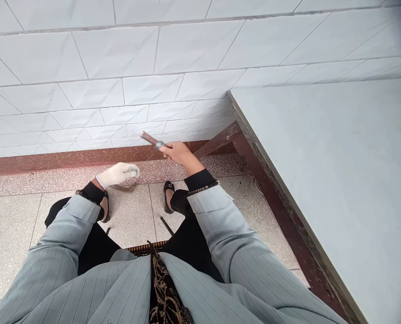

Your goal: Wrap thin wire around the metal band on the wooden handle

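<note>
My right hand [177, 152] is bare and closed around the near end of a short brown rod [149, 137]. Silver wire or a metal ring is wound about the rod [160, 145] just ahead of my fingers, and its far end looks notched. My left hand [118, 174] wears a white knitted glove, with its fingers curled together. The inside of that hand is turned away, so whatever it may hold is hidden. A thin brownish piece [125, 187] shows just below the glove; I cannot tell whether it touches my hand.
White tiled wall [119, 54] rises ahead, with a reddish-brown skirting [72, 161] at its foot. A pale tabletop [338, 171] on a dark red frame [288, 229] stands close on my right. My black shoes [168, 198] rest on the speckled tile floor [11, 225].
</note>
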`<state>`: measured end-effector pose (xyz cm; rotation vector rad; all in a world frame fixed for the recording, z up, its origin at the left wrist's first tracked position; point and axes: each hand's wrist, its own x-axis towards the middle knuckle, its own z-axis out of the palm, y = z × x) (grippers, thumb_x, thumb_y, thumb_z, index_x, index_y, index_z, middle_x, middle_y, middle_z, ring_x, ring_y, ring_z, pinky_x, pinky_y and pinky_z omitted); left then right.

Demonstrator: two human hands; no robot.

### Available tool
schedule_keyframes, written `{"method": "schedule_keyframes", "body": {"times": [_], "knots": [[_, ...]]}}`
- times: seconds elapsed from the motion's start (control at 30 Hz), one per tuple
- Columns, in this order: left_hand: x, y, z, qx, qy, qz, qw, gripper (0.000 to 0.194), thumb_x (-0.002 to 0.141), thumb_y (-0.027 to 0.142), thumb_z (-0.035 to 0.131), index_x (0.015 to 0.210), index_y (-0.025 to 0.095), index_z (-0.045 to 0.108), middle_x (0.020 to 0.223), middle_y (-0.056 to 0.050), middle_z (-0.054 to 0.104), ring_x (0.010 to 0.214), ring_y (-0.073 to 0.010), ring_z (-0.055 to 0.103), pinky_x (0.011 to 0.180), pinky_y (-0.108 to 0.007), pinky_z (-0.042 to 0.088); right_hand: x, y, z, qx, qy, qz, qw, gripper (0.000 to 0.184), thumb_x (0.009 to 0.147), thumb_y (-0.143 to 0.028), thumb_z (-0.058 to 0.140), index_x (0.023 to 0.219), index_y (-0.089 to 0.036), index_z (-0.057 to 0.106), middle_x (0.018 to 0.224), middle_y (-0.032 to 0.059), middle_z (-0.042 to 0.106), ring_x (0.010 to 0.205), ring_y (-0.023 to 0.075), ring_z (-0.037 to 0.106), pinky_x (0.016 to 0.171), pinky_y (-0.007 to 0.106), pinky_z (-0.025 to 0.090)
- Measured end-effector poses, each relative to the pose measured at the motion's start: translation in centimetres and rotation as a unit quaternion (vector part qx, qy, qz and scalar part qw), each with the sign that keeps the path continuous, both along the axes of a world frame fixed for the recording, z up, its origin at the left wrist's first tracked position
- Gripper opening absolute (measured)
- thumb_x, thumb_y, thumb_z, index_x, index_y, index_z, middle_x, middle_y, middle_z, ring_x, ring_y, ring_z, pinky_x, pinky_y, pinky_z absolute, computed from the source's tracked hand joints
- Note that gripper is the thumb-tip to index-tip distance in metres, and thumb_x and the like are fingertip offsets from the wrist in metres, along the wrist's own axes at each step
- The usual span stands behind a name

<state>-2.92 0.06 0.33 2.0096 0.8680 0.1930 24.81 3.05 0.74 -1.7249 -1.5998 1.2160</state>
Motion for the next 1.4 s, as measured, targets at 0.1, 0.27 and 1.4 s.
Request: {"method": "schedule_keyframes", "body": {"times": [0.1,0.27,1.4], "knots": [[-0.2,0.0,0.3,0.007,-0.001,0.000,1.000,0.029,0.096,0.035,0.045,0.096,0.016,0.067,0.098,-0.004,0.070,0.090,-0.0152,0.062,0.091,-0.029,0.047,-0.6,0.0,-0.3,0.027,-0.181,0.098,0.978,0.031,0.092,-0.037,0.067,0.070,-0.016,0.062,0.067,0.0046,0.060,0.058,0.0130,0.049,0.057,0.029,0.028],[-0.5,0.3,0.2,0.035,0.019,0.017,0.999,0.029,0.095,0.035,0.045,0.096,0.017,0.068,0.096,-0.003,0.072,0.090,-0.0160,0.064,0.092,-0.030,0.047,-2.8,-1.2,-0.5,-0.080,-0.269,0.340,0.898,0.030,0.089,-0.036,0.070,0.067,-0.016,0.063,0.065,0.0046,0.061,0.059,0.0147,0.051,0.058,0.031,0.028],[-0.6,0.1,0.3,0.043,0.028,0.015,0.999,0.029,0.096,0.035,0.044,0.097,0.018,0.067,0.095,-0.003,0.071,0.089,-0.0158,0.063,0.088,-0.030,0.046,-2.5,-1.2,-0.6,-0.066,-0.278,0.336,0.897,0.029,0.088,-0.034,0.069,0.067,-0.015,0.065,0.064,0.0056,0.062,0.057,0.0141,0.050,0.056,0.031,0.028]]}}
